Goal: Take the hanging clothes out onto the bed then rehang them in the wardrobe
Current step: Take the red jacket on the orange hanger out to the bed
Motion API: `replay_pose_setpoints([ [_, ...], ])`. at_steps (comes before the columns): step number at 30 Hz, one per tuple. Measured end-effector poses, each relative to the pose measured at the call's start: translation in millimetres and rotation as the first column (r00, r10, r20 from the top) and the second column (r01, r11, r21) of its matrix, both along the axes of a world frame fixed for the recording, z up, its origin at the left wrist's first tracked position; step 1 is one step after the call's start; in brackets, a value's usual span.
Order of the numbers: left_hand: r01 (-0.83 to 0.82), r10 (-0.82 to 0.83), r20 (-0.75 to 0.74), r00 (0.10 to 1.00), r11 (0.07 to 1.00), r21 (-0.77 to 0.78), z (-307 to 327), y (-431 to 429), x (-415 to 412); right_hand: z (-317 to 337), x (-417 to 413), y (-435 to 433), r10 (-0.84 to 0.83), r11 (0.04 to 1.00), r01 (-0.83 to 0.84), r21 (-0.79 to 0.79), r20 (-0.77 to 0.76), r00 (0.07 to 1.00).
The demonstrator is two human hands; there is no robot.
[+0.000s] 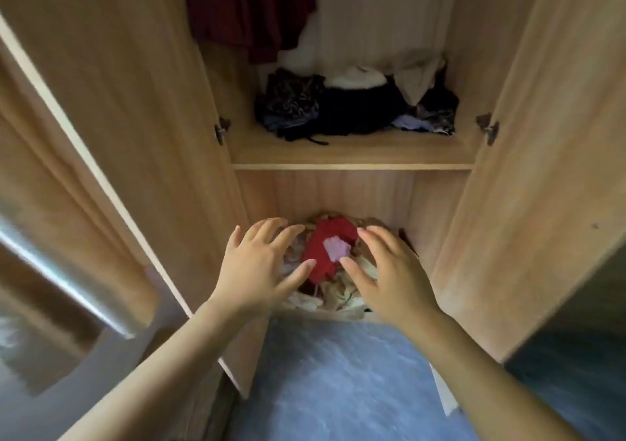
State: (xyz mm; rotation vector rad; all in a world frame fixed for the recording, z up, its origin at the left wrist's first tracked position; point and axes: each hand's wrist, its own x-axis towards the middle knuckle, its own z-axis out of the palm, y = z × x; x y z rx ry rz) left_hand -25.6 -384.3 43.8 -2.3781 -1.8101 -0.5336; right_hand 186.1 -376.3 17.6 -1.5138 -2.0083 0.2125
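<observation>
I face an open wooden wardrobe point(352, 166). A dark red garment point(250, 10) hangs at the top left inside it. My left hand point(261, 264) and my right hand point(389, 271) reach forward side by side, fingers spread, holding nothing. Both hover over a heap of clothes on the wardrobe floor, where a red garment point(325, 254) with a pale pink patch lies on cream and beige cloth point(338, 295). I cannot tell whether the fingertips touch the heap.
A shelf carries a pile of dark, white and beige clothes point(352, 108). The left door point(101, 135) and the right door point(542, 135) stand wide open on either side. Blue marbled floor point(338, 383) lies below my arms.
</observation>
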Motion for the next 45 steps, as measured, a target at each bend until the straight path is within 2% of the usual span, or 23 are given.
replay_pose_setpoints([
  [4,-0.086,0.087,0.000,0.996,0.991,0.102,51,64,-34,51,-32,86,0.083,0.992,-0.083,0.097,0.000,0.997],
  [9,-0.108,0.115,-0.017,0.993,0.965,0.239,116,168,-51,129,-54,201,0.157,0.944,-0.156,0.289,0.021,0.987],
  [15,-0.173,0.168,0.048,0.985,0.904,0.392,206,292,-73,227,-76,334,0.274,0.879,-0.265,0.395,0.036,0.961],
  [19,-0.203,0.235,0.007,0.972,0.824,0.529,260,363,-102,282,-96,418,0.354,0.813,-0.324,0.484,0.031,0.935],
  [24,-0.261,0.338,0.004,0.941,0.717,0.646,331,422,-141,363,-136,507,0.362,0.738,-0.310,0.599,0.037,0.932],
  [31,-0.306,0.500,0.011,0.866,0.513,0.802,416,459,-171,473,-225,570,0.442,0.676,-0.199,0.710,-0.174,0.880],
  [36,-0.291,0.446,0.110,0.888,0.361,0.886,440,479,-188,507,-275,596,0.414,0.683,-0.086,0.725,-0.288,0.863],
  [40,-0.269,0.440,0.098,0.892,0.345,0.899,441,503,-196,511,-283,616,0.415,0.664,-0.068,0.744,-0.292,0.862],
  [45,-0.277,0.468,0.080,0.880,0.369,0.887,457,524,-202,506,-245,640,0.463,0.629,-0.051,0.775,-0.322,0.825],
])
